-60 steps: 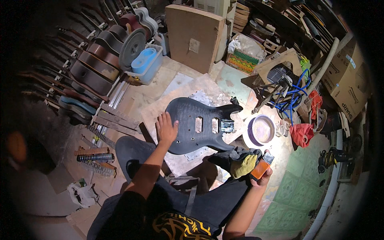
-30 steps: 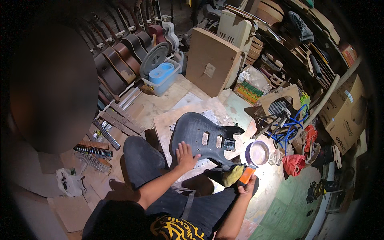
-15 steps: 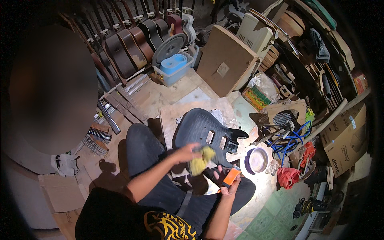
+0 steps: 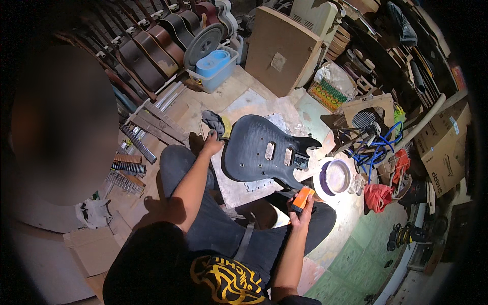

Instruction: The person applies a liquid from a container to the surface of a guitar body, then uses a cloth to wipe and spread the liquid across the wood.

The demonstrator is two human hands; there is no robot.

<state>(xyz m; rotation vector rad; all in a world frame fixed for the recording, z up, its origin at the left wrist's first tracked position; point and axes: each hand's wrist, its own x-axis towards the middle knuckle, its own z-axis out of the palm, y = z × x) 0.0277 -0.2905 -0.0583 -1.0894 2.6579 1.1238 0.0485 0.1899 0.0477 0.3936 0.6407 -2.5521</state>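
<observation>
A dark grey electric guitar body (image 4: pixel 249 140) lies flat on a pale board (image 4: pixel 231 195) in front of my crossed legs. It has pickup cutouts and two horns pointing right. At its left edge, my left hand (image 4: pixel 213 144) grips a crumpled rag (image 4: pixel 213 121), dark grey with a yellow part. My right hand (image 4: pixel 301 216) is closed around an orange and black block (image 4: pixel 303 198), which looks like a sanding block. That block is held up near the body's lower horn, apart from it as far as I can see.
Right of the guitar body stands a round basin (image 4: pixel 336 176) with a purple rim. Beyond it are coiled blue hose (image 4: pixel 373 170) and a red bag (image 4: pixel 377 196). Clamps and springs (image 4: pixel 133 166) lie left of my knee. Guitars (image 4: pixel 147 56) and a plastic tub (image 4: pixel 216 71) stand at the back.
My left hand has swung forward and left with the rag, from over the guitar body's near edge to its left side. My right hand still holds the block. The view has shifted somewhat.
</observation>
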